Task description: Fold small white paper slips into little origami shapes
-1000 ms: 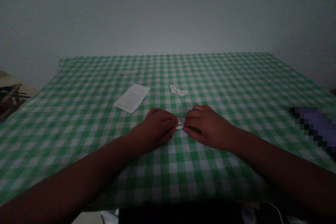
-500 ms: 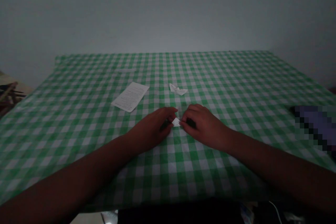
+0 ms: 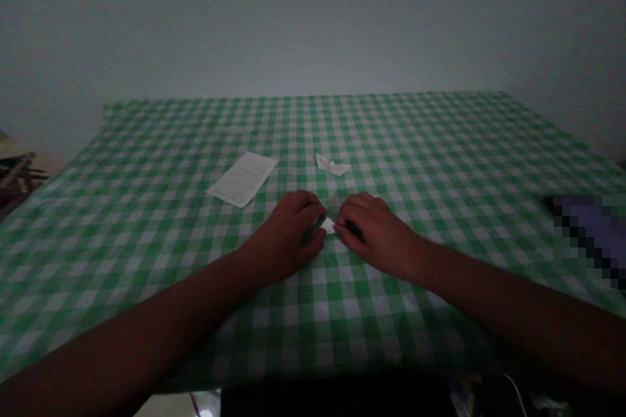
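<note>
Between my hands is a small folded piece of white paper (image 3: 328, 226), just above or on the checked cloth. My left hand (image 3: 293, 231) holds its left side, with thumb and fingertips closing toward it. At its right edge, my right hand (image 3: 374, 228) pinches the paper between thumb and curled fingers. Most of the paper is covered by the fingers, so its shape is hard to make out. Beyond my hands lies a folded paper boat (image 3: 332, 165), with printed lines on it. A flat printed sheet (image 3: 243, 179) rests to the left of the boat.
A green and white checked tablecloth (image 3: 313, 313) covers the table, which reaches back to a pale wall (image 3: 313, 19). On the right edge is a dark, pixelated object (image 3: 591, 228). Brown wooden furniture (image 3: 19, 176) stands beyond the table's left side.
My left hand's fingers have shifted and curled further down over the paper's left side. My right hand keeps its pinch almost unmoved. The boat and the printed sheet stay in place.
</note>
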### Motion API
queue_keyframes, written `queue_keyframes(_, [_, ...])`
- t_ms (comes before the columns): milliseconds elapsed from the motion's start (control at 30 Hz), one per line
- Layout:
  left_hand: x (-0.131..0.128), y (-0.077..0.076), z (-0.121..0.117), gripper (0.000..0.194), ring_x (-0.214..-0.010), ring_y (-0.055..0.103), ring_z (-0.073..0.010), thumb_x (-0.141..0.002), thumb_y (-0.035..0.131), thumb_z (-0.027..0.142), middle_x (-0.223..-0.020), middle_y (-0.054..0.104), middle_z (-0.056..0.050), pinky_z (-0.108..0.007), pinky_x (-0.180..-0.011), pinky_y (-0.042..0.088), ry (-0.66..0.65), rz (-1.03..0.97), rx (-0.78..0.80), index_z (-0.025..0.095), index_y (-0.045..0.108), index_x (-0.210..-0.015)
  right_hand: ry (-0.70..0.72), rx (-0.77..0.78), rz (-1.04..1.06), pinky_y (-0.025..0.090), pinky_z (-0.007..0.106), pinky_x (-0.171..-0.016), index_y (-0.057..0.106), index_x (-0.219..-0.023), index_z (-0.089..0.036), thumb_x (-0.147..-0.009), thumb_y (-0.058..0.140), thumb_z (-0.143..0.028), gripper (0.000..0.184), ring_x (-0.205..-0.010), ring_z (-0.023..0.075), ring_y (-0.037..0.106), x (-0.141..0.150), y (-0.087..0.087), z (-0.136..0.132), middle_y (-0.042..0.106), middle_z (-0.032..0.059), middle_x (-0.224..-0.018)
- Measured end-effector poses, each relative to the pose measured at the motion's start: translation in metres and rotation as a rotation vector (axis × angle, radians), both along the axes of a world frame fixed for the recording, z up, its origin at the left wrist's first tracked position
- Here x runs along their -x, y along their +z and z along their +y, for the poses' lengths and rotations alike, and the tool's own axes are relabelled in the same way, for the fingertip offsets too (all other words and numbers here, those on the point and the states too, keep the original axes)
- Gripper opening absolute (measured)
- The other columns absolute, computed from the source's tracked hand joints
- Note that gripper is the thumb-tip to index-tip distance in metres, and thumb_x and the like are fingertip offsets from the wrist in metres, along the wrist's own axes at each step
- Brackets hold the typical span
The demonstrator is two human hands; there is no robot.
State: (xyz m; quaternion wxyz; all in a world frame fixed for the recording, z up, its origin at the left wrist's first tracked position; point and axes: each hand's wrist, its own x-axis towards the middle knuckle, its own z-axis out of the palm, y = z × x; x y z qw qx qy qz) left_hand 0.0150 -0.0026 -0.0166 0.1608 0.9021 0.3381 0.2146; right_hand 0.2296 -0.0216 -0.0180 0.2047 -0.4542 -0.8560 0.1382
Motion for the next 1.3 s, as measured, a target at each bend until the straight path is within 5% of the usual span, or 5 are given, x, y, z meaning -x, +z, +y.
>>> queue_keyframes(167, [0.000, 0.001, 0.001, 0.012, -0.109, 0.053, -0.0232, -0.090, 0.058, 0.021, -0.114, 0.058, -0.009, -0.042, -0.099, 0.046, 0.007, -0.020, 0.026, 0.016, 0.063, -0.101, 0.059, -0.013, 0.039, 0.041, 0.036, -0.079, 0.057, -0.087, -0.016, -0.095, 0.053, -0.018, 0.010, -0.085, 0.0200, 0.054, 0.000, 0.001, 0.000, 0.061, 0.0051, -0.086])
queue_keyframes(700, [0.004, 0.018, 0.001, 0.012, -0.079, 0.068, -0.0156, -0.092, 0.061, 0.031, -0.089, 0.073, 0.002, -0.030, -0.073, 0.052, 0.170, -0.153, 0.312, 0.022, 0.068, -0.095, 0.116, -0.322, 0.160, 0.048, 0.044, -0.087, 0.058, -0.100, -0.015, -0.098, 0.049, -0.019, 0.010, -0.101, 0.0244, 0.061, -0.004, 0.008, -0.006, 0.066, 0.0129, -0.107])
queue_keyframes(900, [0.008, 0.015, 0.002, 0.007, -0.088, 0.068, -0.0168, -0.085, 0.068, 0.026, -0.095, 0.072, -0.001, -0.032, -0.084, 0.053, 0.162, -0.254, 0.193, 0.020, 0.065, -0.088, 0.081, -0.192, 0.341, 0.051, 0.040, -0.088, 0.058, -0.100, -0.019, -0.092, 0.058, -0.020, 0.008, -0.101, 0.0225, 0.061, -0.005, 0.007, -0.003, 0.065, 0.0097, -0.104])
queue_keyframes(1300, [0.007, 0.022, -0.008, 0.015, -0.085, 0.065, -0.0177, -0.084, 0.068, 0.023, -0.090, 0.068, 0.000, -0.035, -0.082, 0.050, 0.096, -0.142, 0.036, 0.019, 0.060, -0.097, -0.027, 0.176, 0.656, 0.052, 0.034, -0.081, 0.062, -0.086, -0.022, -0.088, 0.066, -0.021, 0.004, -0.087, 0.0166, 0.066, 0.001, 0.008, -0.009, 0.070, 0.0016, -0.093])
